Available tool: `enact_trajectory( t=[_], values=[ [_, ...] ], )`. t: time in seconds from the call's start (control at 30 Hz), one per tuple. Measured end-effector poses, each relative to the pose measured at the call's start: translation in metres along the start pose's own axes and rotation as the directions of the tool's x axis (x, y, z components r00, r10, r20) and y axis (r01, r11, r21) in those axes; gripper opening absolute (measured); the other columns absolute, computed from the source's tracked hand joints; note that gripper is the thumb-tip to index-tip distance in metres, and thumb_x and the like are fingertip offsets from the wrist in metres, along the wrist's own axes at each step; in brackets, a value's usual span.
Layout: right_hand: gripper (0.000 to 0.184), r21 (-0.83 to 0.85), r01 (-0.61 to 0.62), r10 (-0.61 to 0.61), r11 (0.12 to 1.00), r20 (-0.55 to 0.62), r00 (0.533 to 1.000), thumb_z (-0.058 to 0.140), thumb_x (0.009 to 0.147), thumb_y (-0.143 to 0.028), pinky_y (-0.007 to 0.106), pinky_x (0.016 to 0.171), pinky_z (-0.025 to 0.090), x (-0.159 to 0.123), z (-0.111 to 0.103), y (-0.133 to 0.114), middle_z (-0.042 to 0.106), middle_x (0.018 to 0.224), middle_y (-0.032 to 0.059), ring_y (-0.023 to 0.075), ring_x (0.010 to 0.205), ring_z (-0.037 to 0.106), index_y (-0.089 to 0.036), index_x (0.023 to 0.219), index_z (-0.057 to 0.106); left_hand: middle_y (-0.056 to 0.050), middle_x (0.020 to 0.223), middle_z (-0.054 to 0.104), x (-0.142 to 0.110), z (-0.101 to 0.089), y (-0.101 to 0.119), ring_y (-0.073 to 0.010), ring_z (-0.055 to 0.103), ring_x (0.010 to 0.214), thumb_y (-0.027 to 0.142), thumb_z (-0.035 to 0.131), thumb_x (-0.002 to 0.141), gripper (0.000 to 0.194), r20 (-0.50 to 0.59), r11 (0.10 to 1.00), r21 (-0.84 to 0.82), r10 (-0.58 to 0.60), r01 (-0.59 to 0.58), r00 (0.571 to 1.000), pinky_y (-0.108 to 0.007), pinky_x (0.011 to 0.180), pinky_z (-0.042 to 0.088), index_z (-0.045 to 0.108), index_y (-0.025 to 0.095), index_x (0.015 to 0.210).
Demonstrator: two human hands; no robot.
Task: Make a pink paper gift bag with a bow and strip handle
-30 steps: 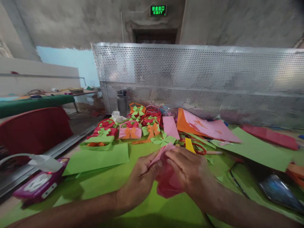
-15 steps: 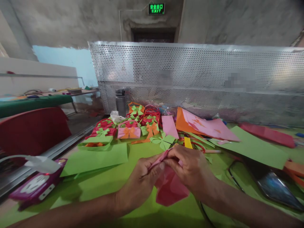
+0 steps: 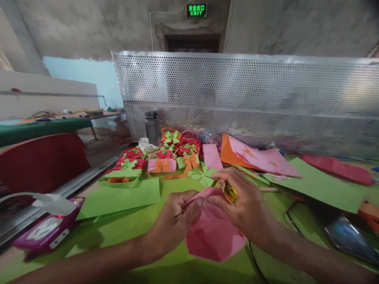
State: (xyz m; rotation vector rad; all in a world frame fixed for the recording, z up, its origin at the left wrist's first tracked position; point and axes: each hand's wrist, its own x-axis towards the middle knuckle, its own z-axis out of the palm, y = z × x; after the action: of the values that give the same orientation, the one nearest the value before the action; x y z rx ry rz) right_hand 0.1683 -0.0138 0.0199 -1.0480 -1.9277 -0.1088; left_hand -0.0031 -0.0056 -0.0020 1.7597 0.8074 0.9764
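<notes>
Two hands, left hand (image 3: 173,223) and right hand (image 3: 248,202), pinch the upper edge of creased pink paper (image 3: 216,240) over the green desk (image 3: 168,273).

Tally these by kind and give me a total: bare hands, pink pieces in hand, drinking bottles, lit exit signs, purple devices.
Bare hands: 2 (left hand, right hand)
Pink piece in hand: 1
Drinking bottle: 1
Lit exit sign: 1
Purple device: 1
Total: 6
</notes>
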Motion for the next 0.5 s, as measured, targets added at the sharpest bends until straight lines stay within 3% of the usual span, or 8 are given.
enact_trajectory(
  t=[0.07,0.17,0.23,0.37,0.5],
  values=[
    [0.026,0.110,-0.119,0.109,0.987,0.098,0.989,0.064,0.072,-0.020,0.032,0.075,0.046,0.0033,-0.0021,0.0003,0.063,0.093,0.0056,0.0189,0.088,0.058,-0.017,0.097,0.058,0.004,0.054,0.036,0.0007,-0.0017,-0.0008,-0.0076,0.031,0.049,0.041,0.042,0.086,0.036,0.011,1.000,0.018,0.006,-0.006,1.000,-0.020,0.045,0.026,0.042,0.017,0.060],
    [0.009,0.250,-0.317,0.232,0.915,0.319,0.919,0.063,0.073,-0.023,0.026,0.061,0.045,0.0062,-0.0037,0.0002,0.063,0.073,-0.0002,0.0151,0.069,0.058,-0.017,0.081,0.062,0.004,0.053,0.036,0.0015,-0.0036,-0.0015,-0.0079,0.033,0.048,0.039,0.041,0.086,0.037,0.020,0.999,0.050,0.013,-0.014,1.000,-0.020,0.046,0.027,0.042,0.017,0.057],
    [0.012,0.304,-0.390,0.254,0.869,0.401,0.880,0.060,0.075,-0.026,0.023,0.053,0.041,0.0062,-0.0033,0.0003,0.058,0.061,-0.0022,0.0130,0.059,0.053,-0.016,0.069,0.060,0.004,0.053,0.036,0.0018,-0.0042,-0.0014,-0.0079,0.033,0.048,0.039,0.043,0.086,0.037,0.030,0.998,0.057,-0.006,0.005,1.000,-0.020,0.045,0.027,0.042,0.017,0.057],
    [0.022,0.299,-0.401,0.270,0.866,0.394,0.878,0.058,0.076,-0.029,0.022,0.049,0.034,0.0037,-0.0013,0.0015,0.048,0.054,-0.0034,0.0111,0.053,0.045,-0.015,0.059,0.056,0.004,0.051,0.037,0.0026,-0.0040,-0.0013,-0.0079,0.033,0.046,0.039,0.046,0.083,0.035,0.011,0.995,0.078,-0.058,0.057,0.998,-0.020,0.044,0.026,0.044,0.016,0.057],
    [0.019,0.294,-0.394,0.272,0.871,0.380,0.884,0.056,0.075,-0.027,0.023,0.051,0.034,0.0007,0.0007,0.0025,0.051,0.056,-0.0020,0.0115,0.055,0.045,-0.015,0.061,0.056,0.004,0.050,0.039,0.0048,-0.0040,-0.0021,-0.0082,0.037,0.047,0.038,0.050,0.080,0.034,-0.036,0.987,0.144,-0.064,0.069,0.997,-0.020,0.044,0.028,0.046,0.015,0.055]
  ],
)
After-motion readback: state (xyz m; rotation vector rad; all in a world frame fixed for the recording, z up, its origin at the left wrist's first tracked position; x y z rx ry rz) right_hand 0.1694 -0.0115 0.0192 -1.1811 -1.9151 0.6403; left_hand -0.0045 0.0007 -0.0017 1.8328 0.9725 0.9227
